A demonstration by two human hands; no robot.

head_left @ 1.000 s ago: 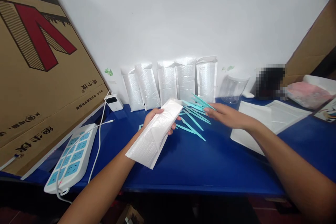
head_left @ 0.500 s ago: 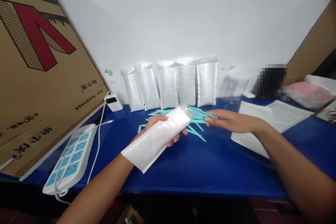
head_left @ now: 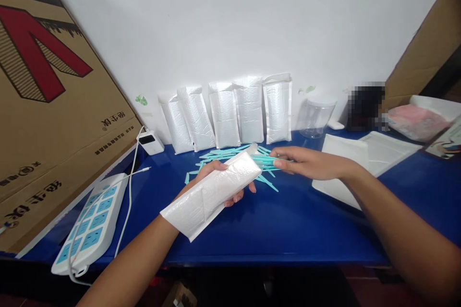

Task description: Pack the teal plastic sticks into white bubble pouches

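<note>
My left hand (head_left: 209, 169) is closed around a white bubble mailer (head_left: 214, 194), thumb on top and fingertips curling from beneath. The mailer lies slanted along my forearm, its open end pointing up and right. My right hand (head_left: 306, 160) pinches a bunch of thin turquoise plastic sticks (head_left: 263, 160); their far ends reach into the mailer's mouth and are hidden there. More turquoise sticks (head_left: 267, 183) lie scattered on the blue table (head_left: 288, 230) behind and beneath the mailer.
Several filled bubble mailers (head_left: 248, 110) lean upright against the wall. A clear plastic container (head_left: 317, 117) stands right of them. Flat white mailers (head_left: 382, 151) lie at right. On the left are a power strip (head_left: 95, 223), a charger (head_left: 151, 142), a cable and a large cardboard box (head_left: 65, 120).
My right hand has brought the sticks left against the mailer's mouth, and they sit further inside. The left hand keeps its hold. The whole view has shifted slightly.
</note>
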